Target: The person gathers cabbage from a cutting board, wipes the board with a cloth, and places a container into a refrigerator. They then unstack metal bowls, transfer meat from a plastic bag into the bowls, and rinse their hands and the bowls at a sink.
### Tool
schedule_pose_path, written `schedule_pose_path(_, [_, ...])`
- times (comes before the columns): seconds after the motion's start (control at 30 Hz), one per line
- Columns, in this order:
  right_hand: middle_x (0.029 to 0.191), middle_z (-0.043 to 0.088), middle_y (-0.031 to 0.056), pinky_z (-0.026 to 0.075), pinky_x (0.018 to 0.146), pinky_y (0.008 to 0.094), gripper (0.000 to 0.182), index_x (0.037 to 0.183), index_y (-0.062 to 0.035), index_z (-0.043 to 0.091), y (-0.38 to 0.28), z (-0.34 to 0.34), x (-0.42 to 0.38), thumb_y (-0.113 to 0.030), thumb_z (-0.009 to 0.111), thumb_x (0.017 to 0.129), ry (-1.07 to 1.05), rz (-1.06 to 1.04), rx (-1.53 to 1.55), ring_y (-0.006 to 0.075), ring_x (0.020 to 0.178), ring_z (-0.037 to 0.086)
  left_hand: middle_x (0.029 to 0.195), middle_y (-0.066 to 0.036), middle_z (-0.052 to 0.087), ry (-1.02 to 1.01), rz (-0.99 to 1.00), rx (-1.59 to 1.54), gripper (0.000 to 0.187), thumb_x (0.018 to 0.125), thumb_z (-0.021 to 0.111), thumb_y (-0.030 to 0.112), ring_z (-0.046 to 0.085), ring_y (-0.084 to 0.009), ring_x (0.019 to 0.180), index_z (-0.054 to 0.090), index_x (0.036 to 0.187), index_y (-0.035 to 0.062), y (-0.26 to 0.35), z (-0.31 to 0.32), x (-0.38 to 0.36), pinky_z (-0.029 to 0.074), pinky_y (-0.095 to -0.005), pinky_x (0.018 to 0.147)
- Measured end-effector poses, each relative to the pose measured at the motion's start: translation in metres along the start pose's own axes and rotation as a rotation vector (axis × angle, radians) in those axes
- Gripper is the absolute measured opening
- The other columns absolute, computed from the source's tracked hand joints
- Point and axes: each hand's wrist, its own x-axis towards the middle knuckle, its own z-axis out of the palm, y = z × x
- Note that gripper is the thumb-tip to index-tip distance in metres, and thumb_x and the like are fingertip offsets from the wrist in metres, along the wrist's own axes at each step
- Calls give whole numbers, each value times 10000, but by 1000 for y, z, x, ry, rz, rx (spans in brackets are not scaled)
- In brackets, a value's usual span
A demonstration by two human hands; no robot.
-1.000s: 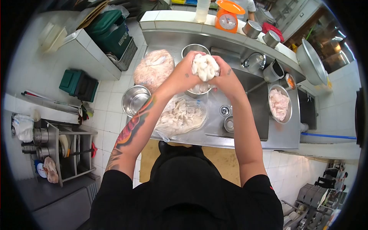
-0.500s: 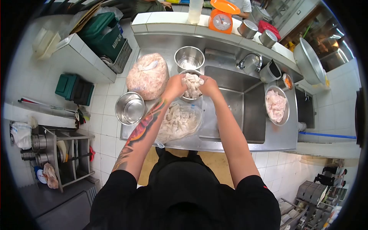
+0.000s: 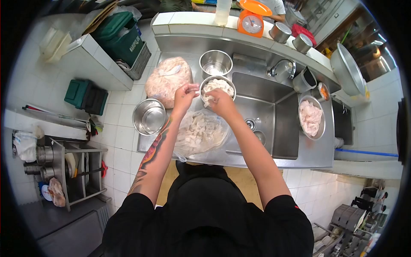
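Note:
A steel pot [image 3: 232, 89] on the counter holds pale, whitish meat pieces [image 3: 216, 85]. My right hand [image 3: 218, 102] is closed on some of the pale meat at the pot's near edge. To the left of the pot, my left hand [image 3: 186, 95] is raised with its fingers apart and nothing in them. Below both hands lies an open clear plastic bag [image 3: 201, 133] with more pale pieces. A large tied bag of pinkish meat [image 3: 168, 79] sits behind my left hand. Another steel pot [image 3: 216, 64] stands just behind the filled one.
A steel bowl [image 3: 149, 117] stands at the counter's left edge. The sink [image 3: 265, 115] is to the right, with a faucet [image 3: 283, 68] behind it. A bowl of pink meat [image 3: 311, 118] is farther right. An orange scale [image 3: 251, 22] stands on the ledge, near another person's arm [image 3: 277, 17].
My left hand has come off the pale meat and moved left, its fingers apart. My right hand has moved toward the pot's near edge. The camera view has shifted slightly.

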Motion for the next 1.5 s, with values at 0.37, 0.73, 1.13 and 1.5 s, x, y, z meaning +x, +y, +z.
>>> schedule_pose_path(0.37, [865,690,144,527,738,425,115,880,-53,713,21,-6,-16,-79,699,769,67,123,-424,363,832,656,977,-161,691,-267,-202,564,236,829,613,34,676,-231,892,668,1046,-38,-33,-9,-138,533,-368,776])
schedule_pose_path(0.73, [1043,650,158,514,811,410,149,942,-21,670,14,46,-143,-35,670,793,134,201,-40,370,961,626,1155,-272,595,-29,262,1157,439,726,524,-76,571,-450,1051,609,1156,-71,-22,-66,-165,465,-479,944])
schedule_pose_path(1.13, [1038,663,195,489,877,465,410,1149,-33,643,61,48,-151,-199,729,785,193,510,-336,405,1008,610,1298,-301,468,8,248,1405,670,738,656,12,479,-448,1193,402,1335,-156,-50,-14,-164,414,-490,1027])
schedule_pose_path(1.5, [684,625,56,440,529,302,173,881,21,673,81,39,-144,-151,667,891,245,827,438,136,560,576,1311,-320,438,-90,-346,1451,1186,599,922,308,493,-483,1203,211,1501,11,-36,5,-147,473,-506,970])
